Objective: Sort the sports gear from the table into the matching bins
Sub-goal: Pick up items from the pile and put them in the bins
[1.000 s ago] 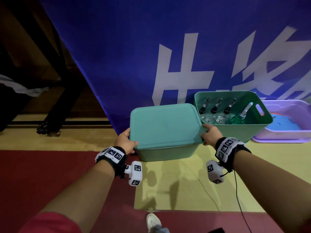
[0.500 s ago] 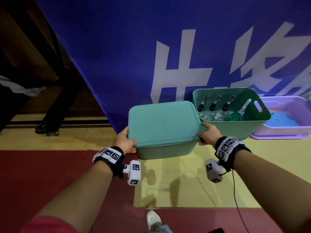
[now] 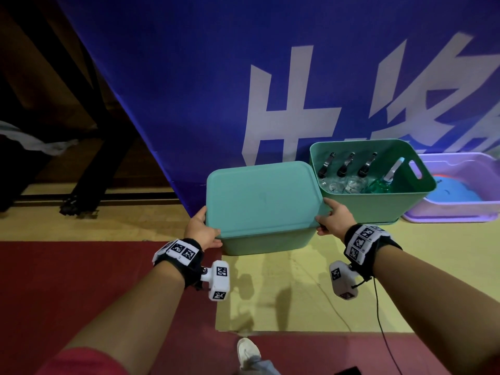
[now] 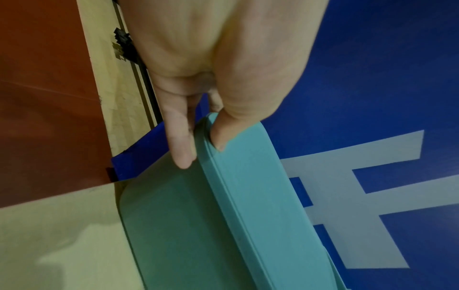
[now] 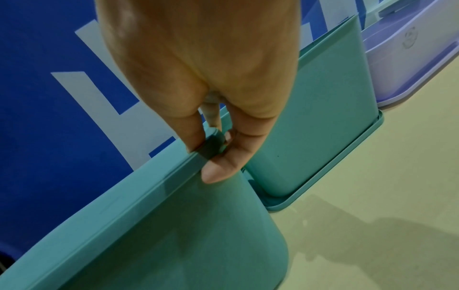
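Your left hand (image 3: 200,230) and right hand (image 3: 335,219) gripping opposite rims of the lidded teal bin (image 3: 263,204), thumbs on top, open green bin (image 3: 378,207) just beside, by the blue banner (image 3: 216,77)

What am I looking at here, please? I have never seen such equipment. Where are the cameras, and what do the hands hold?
No machine works here: a person wears three cameras, one on the head and one on each wrist. The head view looks down at both arms; the black bands with square patterns are on the wrists. Each wrist view looks along one hand.

The left hand and right hand grip a teal bin with a lid by its opposite edges, thumbs on top. Whether it touches the floor is unclear.

Beside it on the yellow floor stands an open green bin holding what look like bottles, then a purple bin.
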